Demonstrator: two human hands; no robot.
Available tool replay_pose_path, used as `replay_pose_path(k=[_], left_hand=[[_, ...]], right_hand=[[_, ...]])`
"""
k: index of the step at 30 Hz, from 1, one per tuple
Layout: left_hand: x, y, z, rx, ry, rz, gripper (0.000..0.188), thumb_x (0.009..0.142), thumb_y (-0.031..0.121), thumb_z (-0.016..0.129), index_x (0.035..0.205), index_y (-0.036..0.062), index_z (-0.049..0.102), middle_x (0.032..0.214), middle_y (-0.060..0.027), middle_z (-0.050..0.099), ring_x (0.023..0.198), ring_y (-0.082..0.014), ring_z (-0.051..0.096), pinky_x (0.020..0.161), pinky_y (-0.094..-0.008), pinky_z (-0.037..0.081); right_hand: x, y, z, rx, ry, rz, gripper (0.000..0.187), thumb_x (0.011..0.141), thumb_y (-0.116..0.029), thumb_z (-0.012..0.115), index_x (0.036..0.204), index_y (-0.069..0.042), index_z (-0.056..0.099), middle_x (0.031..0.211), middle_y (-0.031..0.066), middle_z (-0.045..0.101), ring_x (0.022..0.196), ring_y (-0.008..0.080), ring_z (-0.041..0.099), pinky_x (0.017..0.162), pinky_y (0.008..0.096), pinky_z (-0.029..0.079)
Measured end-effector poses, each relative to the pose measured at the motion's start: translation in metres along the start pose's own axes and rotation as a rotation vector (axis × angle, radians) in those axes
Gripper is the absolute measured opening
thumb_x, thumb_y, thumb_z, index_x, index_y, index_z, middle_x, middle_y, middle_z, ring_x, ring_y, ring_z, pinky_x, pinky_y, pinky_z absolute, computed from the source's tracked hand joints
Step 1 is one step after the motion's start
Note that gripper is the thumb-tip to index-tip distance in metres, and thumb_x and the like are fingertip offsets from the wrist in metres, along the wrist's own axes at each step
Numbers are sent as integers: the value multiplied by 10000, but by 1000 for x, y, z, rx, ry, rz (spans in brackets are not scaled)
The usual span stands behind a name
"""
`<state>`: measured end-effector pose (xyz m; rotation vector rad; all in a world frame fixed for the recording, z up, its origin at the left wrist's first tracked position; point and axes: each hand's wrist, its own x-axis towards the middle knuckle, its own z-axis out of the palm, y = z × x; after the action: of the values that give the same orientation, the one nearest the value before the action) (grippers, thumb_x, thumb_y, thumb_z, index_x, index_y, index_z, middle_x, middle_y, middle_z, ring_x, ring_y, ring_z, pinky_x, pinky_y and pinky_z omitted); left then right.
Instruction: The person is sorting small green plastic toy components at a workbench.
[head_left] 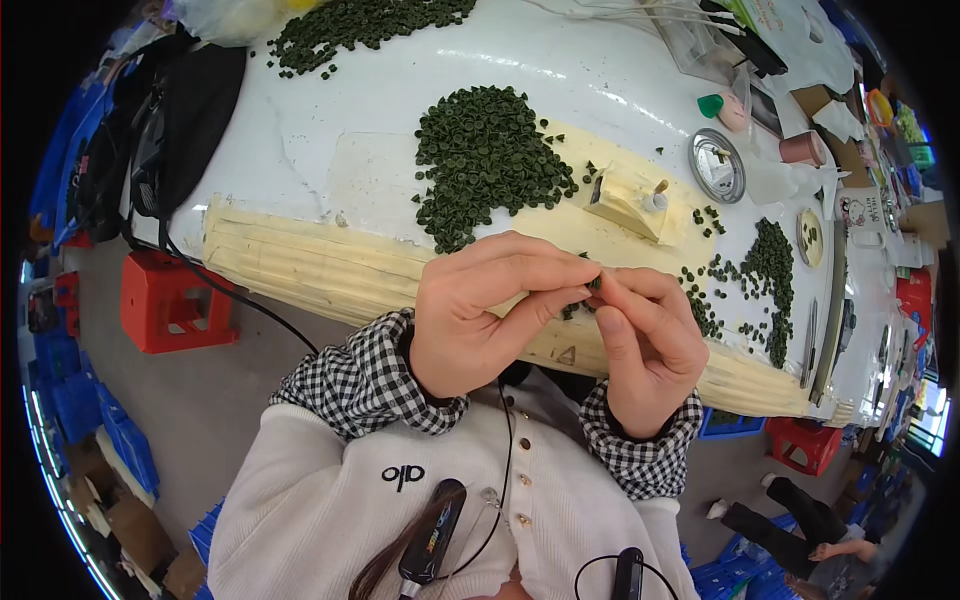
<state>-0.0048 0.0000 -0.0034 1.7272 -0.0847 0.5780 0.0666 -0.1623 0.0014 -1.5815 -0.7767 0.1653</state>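
My left hand (pixel 490 305) and my right hand (pixel 652 345) meet over the table's near edge. Their fingertips pinch a small dark green piece (pixel 595 283) between them; most of it is hidden by the fingers. Just beyond lies a big heap of small dark green, cap-like pieces (pixel 490 155). A cream-taped block (pixel 630 203) with a short upright peg stands beyond my right hand. Smaller groups of green pieces (pixel 770 270) are scattered to the right of that hand.
Another green heap (pixel 365 28) sits at the far left. A round metal tin (pixel 717 165) is at the right, with tweezers (pixel 810 340) nearer me. A black bag (pixel 195 125) rests on the left edge; a red stool (pixel 175 300) stands below. Cream padding (pixel 300 255) covers the front edge.
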Motion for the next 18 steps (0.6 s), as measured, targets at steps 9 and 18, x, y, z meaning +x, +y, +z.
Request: replay_pose_path(k=[9, 18], left_hand=[[-1, -2, 3, -18, -19, -44, 211, 825, -100, 627, 1017, -22, 666, 924, -105, 640, 822, -146, 598, 712, -241, 476], [2, -4, 6, -203, 16, -206, 178, 814, -45, 660, 989, -14, 682, 906, -99, 674, 820, -143, 636, 718, -246, 498]], right_hand=[[2, -3, -3, -131, -25, -112, 272, 788, 64, 686, 1055, 10, 684, 1011, 128, 631, 800, 142, 627, 655, 216, 500], [3, -2, -3, -199, -5, -172, 294, 774, 66, 697, 1062, 8, 680, 1007, 129, 631, 800, 151, 627, 655, 220, 501]])
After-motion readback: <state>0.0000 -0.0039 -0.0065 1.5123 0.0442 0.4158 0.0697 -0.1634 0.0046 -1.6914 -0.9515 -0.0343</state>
